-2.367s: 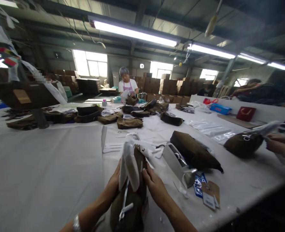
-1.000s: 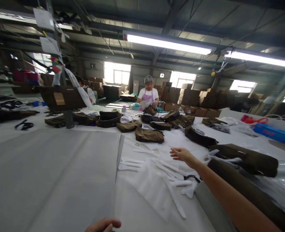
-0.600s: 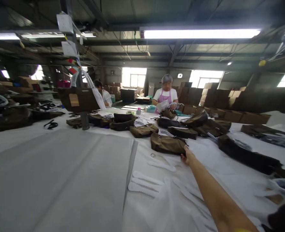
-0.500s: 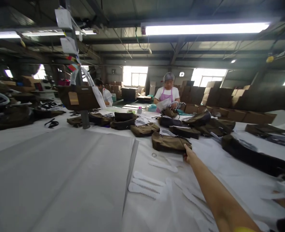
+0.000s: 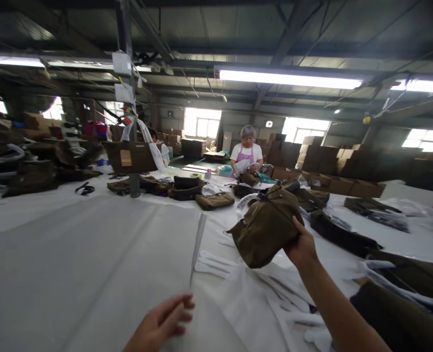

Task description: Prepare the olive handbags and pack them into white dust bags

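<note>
My right hand (image 5: 301, 247) grips an olive-brown fabric bag (image 5: 266, 227) by its right edge and holds it raised and tilted over the white table. Dark clips or buckles show along the bag's top. Low in the view, my left hand (image 5: 163, 320) is in the air over the edge of a stack of large white sheets (image 5: 92, 274), its fingers partly spread and holding nothing. Several white toothed plastic strips (image 5: 214, 265) lie on the table between my hands.
Further bags (image 5: 214, 200) lie across the back of the table and to the right. A metal post (image 5: 134, 183) with a bag (image 5: 132, 156) hung on it rises at the left. Across the table a person in a purple apron (image 5: 245, 155) handles another bag.
My right hand has lifted the bag off the table and brought it nearer. My left hand has come into view from below. The camera view has shifted somewhat.
</note>
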The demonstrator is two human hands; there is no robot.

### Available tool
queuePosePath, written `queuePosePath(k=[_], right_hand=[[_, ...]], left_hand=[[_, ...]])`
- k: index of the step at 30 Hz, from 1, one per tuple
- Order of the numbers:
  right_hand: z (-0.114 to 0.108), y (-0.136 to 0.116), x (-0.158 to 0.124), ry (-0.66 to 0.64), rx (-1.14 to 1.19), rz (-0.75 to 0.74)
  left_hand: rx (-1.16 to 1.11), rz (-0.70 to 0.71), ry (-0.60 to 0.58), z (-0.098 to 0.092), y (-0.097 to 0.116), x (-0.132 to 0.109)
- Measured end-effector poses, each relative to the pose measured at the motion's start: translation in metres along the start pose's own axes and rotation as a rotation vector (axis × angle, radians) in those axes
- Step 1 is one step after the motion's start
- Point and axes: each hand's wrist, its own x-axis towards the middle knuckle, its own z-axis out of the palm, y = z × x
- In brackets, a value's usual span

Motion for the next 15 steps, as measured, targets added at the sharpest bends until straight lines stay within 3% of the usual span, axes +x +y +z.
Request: queuePosePath(k=[3, 7, 11, 15], right_hand=[[-0.021, -0.003, -0.077, 0.035, -0.016, 0.022], [-0.068, 0.016, -0.172, 0.027, -0.023, 0.131], [-0.111, 0.047, -0.244, -0.022, 0.053, 0.314], [-0.131, 0.072, -0.292, -0.149, 0.056, 0.577]], left_hand=[[0.136, 0.183, 0.031, 0.015, 0.052, 0.022], [0.247, 0.24, -0.019, 0.03, 0.1, 0.043], [0.385, 0.284, -0.077, 0.036, 0.109, 0.036], [0.421, 0.274, -0.225, 0.043, 0.095, 0.019]])
